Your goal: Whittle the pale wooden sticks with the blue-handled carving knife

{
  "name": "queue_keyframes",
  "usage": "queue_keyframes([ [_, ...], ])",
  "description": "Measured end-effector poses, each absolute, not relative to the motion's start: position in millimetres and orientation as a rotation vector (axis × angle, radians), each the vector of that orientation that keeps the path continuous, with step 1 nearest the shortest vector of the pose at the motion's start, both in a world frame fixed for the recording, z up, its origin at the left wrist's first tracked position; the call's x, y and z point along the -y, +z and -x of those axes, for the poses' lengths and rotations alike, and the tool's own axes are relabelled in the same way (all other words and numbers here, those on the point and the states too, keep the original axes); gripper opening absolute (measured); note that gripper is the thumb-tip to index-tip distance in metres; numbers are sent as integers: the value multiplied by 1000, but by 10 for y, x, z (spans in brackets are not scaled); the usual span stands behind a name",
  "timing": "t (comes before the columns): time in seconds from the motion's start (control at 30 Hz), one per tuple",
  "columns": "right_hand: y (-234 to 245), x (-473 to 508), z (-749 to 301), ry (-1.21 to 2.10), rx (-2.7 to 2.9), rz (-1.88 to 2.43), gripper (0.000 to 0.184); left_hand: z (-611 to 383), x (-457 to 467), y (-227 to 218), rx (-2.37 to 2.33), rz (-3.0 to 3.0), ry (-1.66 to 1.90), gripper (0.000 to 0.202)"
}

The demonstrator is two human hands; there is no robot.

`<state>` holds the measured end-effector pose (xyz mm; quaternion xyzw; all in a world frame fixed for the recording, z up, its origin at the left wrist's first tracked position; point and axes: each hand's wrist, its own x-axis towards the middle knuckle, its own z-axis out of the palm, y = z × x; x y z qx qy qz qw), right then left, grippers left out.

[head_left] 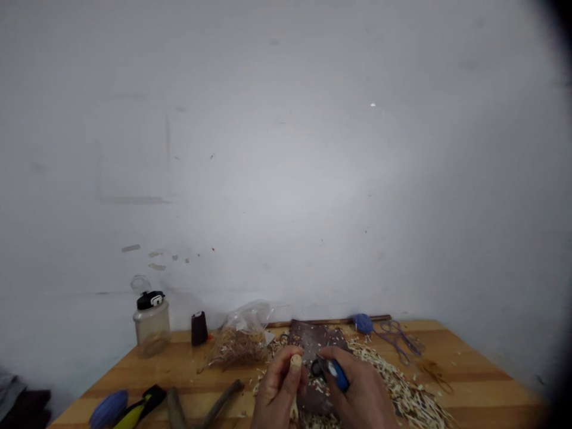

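Observation:
My left hand (277,390) is closed around a small pale piece of wood (295,360), whose rounded end shows between thumb and fingers. To its right, my right hand (363,390) grips a knife (338,375) by its blue handle. The short blade points up and left, apart from the wood. Beneath both hands lies a dark brown mat (315,333) sprinkled with wood chips. Curled wood shavings (404,387) are heaped beside my right hand. A dark ring-like object (317,367) shows between the hands, its kind unclear.
Along the back stand a clear jug (152,328) with a black lid, a dark thread cone (199,329) and a plastic bag of shavings (243,339). Blue yarn (363,323) lies at back right. Front left are sticks (222,403), a yellow-black tool (138,410) and a blue bundle (108,409).

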<state>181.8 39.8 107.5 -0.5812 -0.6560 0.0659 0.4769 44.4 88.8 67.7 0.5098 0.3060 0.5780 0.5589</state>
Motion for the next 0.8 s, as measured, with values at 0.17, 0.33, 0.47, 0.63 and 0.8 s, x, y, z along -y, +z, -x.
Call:
queue_keyframes([
  [0.17, 1053, -456, -1782, 355, 1674, 1115, 33, -510, -879, 591, -351, -1024, 1109, 56],
  [0.33, 983, -513, -1798, 470, 1763, 1141, 33, -527, -921, 555, -292, -927, 1034, 55],
  [0.47, 923, -583, -1948, 343, 1413, 1303, 41, -280, -1080, 722, -568, -803, 1306, 46],
  [0.63, 952, -641, -2176, 196, 1179, 1359, 44, -31, -1038, 979, -666, -742, 1926, 40],
  [0.8, 904, -683, -2048, 325, 1204, 1326, 43, -387, -654, 835, -892, -1522, 1872, 24],
])
